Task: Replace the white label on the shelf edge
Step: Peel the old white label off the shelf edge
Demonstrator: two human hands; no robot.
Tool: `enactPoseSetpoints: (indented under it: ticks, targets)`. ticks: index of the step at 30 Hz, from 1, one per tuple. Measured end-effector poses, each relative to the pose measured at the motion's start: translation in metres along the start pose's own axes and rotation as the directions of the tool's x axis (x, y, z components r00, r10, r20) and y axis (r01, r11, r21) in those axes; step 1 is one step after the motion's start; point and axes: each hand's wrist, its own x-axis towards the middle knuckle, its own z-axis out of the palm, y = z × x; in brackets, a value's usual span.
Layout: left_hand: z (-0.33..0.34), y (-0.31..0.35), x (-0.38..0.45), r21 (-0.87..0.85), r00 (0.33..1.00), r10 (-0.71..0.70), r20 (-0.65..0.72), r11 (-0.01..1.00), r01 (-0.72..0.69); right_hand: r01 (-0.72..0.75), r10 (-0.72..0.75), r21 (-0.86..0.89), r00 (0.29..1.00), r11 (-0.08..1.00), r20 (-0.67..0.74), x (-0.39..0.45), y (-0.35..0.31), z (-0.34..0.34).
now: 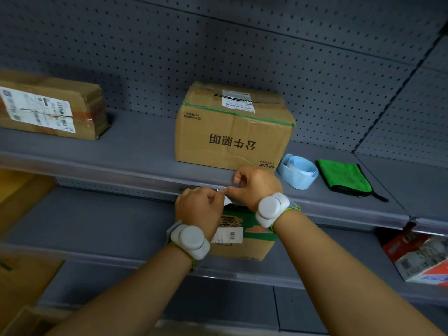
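Label: white label (pixel 227 201) sat at the front edge of the shelf (pixel 135 151), pinched between both hands, mostly hidden by fingers.
Left hand: left hand (pixel 200 209) had its grip clamped on the label's left end, fingers curled.
Right hand: right hand (pixel 257 184) had its grip clamped on the label's right end, just beside the left.
Shelf: cardboard box (pixel 232 132) stood behind the hands; label roll (pixel 298 172) and green cloth (pixel 344 178) lay toward the right end, near the front edge.
Left end: second box (pixel 51 109) lay well apart.

green cloth (pixel 344 177), pale blue label roll (pixel 297 171), brown box (pixel 232 132), grey shelf (pixel 121 151).
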Motion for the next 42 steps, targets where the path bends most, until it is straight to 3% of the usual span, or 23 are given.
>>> enactPoseSetpoints:
  ticks: [7,17,24,32,42]
  targets:
    - [0.003,0.000,0.001,-0.012,0.999,-0.033,-0.021,0.999,0.033,0.081,-0.085,0.068,0.995,0.994,0.059,0.007,-0.002,0.004]
    - [0.011,-0.009,-0.005,-0.010,0.996,0.025,-0.086,1.000,-0.026,0.066,-0.071,0.065,0.994,0.996,0.078,0.010,-0.001,0.002]
    - [0.005,-0.007,-0.011,-0.033,0.997,-0.059,0.057,0.998,0.061,0.090,-0.100,0.087,0.987,0.992,0.125,0.013,-0.003,-0.001]
    - [-0.004,0.005,-0.002,-0.211,0.967,-0.243,0.074,0.944,0.254,0.094,-0.121,0.148,0.975,0.984,0.184,0.021,-0.006,0.001]
    - [0.003,-0.004,-0.005,-0.062,0.996,-0.083,-0.009,0.995,0.083,0.104,-0.131,0.143,0.973,0.984,0.190,0.022,-0.009,-0.001]
